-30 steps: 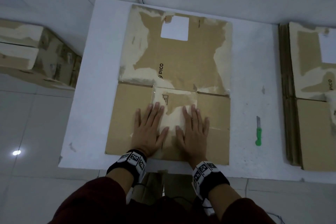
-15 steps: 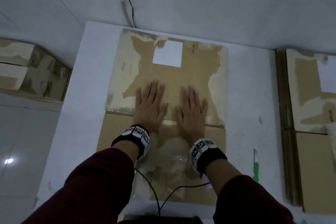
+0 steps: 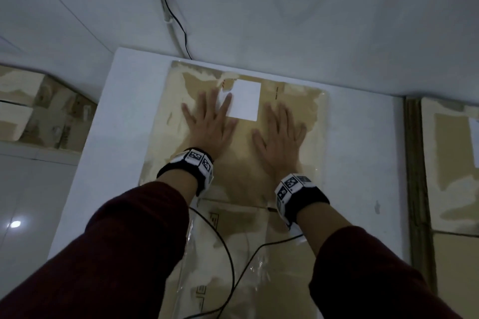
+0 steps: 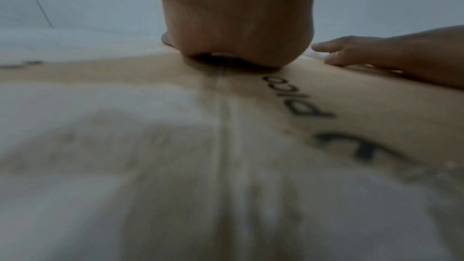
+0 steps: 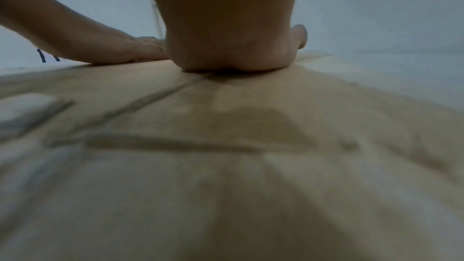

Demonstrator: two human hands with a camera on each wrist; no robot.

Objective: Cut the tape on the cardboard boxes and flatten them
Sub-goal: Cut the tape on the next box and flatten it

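The flattened cardboard box [image 3: 259,171] lies in the middle of the white table [image 3: 363,163]. Both palms press down on its far half, fingers straight and spread apart: the left hand [image 3: 207,124] at eleven o'clock, its fingertips touching the white label [image 3: 246,103], the right hand [image 3: 281,137] at one o'clock. A stack of flat boxes [image 3: 451,176] sits at three o'clock.

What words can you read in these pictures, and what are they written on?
"pico": printed in black on the flattened cardboard box, beside the left hand, seen by the left wrist camera.
Small black print right of the white label on the box: too small to read.
White label: blank.
Black-and-white marker squares on the wristbands: patterns, not words.
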